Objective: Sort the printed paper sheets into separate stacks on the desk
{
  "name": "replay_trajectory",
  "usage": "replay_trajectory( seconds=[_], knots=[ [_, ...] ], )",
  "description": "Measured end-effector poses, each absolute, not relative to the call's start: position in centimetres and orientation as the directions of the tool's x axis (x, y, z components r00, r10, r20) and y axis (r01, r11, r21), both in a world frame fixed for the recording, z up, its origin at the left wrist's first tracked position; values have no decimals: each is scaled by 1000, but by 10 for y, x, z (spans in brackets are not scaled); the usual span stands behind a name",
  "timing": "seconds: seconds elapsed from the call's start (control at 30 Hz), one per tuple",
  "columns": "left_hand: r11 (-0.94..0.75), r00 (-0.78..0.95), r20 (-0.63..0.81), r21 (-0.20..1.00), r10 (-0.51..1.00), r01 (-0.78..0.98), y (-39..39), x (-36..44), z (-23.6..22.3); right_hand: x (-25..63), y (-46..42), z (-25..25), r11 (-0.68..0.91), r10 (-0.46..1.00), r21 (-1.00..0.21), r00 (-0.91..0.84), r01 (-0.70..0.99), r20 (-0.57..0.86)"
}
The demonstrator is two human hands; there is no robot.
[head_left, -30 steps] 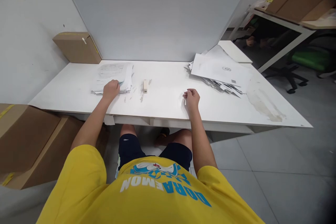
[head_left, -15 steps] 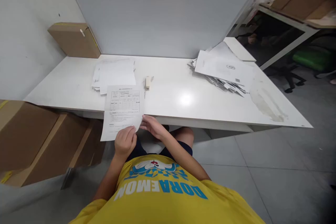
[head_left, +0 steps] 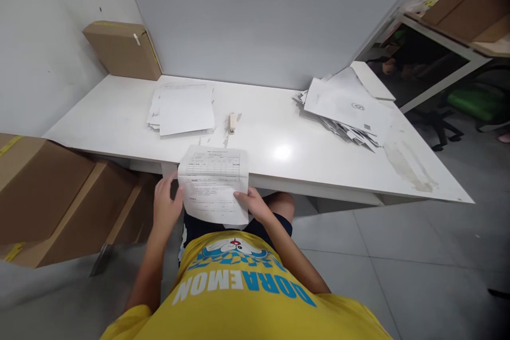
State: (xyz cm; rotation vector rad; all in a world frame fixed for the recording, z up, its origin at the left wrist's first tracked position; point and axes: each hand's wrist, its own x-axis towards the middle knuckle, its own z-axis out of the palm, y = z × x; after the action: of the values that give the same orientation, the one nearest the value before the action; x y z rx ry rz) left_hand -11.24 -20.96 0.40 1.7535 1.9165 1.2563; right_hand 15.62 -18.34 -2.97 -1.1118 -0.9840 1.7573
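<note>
I hold a printed sheet of paper (head_left: pixel 213 183) with a table at its top, in front of my chest at the near edge of the white table (head_left: pixel 279 143). My left hand (head_left: pixel 167 204) grips its left edge with the fingers closed on it. My right hand (head_left: pixel 252 204) pinches its lower right edge. On the table behind the sheet lies a neat stack of papers (head_left: pixel 183 109), face down. A small beige stapler (head_left: pixel 233 122) lies to the right of that stack.
A loose, messy pile of papers (head_left: pixel 350 111) lies at the table's far right. A cardboard box (head_left: pixel 121 50) stands at the back left corner. Larger cardboard boxes (head_left: pixel 48 191) sit on the floor to my left. A grey partition rises behind the table.
My left hand took a sheet off the left stack and drew it toward me. My right hand left the table and joined it. Both hands now hold the sheet at its sides.
</note>
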Motion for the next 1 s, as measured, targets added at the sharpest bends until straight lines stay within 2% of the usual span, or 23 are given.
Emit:
replay_trajectory(
  seconds=[0.03,0.1,0.13,0.2,0.33,0.43,0.63,0.8,0.87,1.0],
  knots=[
    [-14,-303,232,815,925,579,-203,-116,0,161,-188,-30,-321,928,-925,-261,-203,-265],
    [90,-278,2,943,960,320,-190,-115,-5,171,-196,-30,-238,954,-958,-222,-158,-200],
    [97,-227,-48,973,973,208,-184,-109,-6,176,-200,-31,-205,964,-969,-200,-136,-175],
    [13,-170,4,995,985,98,-172,-93,-6,185,-207,-34,-168,977,-980,-151,-111,-150],
    [-228,-171,247,965,954,127,-146,-52,7,202,-222,-47,-163,986,-972,4,-171,-166],
    [-271,-6,273,955,962,122,-126,-25,23,213,-232,-58,-138,982,-968,95,-211,-161],
    [-320,277,295,946,915,50,-92,12,50,236,-237,-76,-122,962,-976,218,-183,-161],
    [-398,419,374,917,828,-33,-55,40,53,249,-233,-77,-135,964,-954,187,-267,-188],
    [-427,429,377,904,821,23,-40,55,50,247,-229,-72,-165,969,-928,122,-336,-216],
    [-463,512,269,835,816,298,-11,80,41,228,-218,-57,-246,954,-818,21,-520,-300]
  ],
)
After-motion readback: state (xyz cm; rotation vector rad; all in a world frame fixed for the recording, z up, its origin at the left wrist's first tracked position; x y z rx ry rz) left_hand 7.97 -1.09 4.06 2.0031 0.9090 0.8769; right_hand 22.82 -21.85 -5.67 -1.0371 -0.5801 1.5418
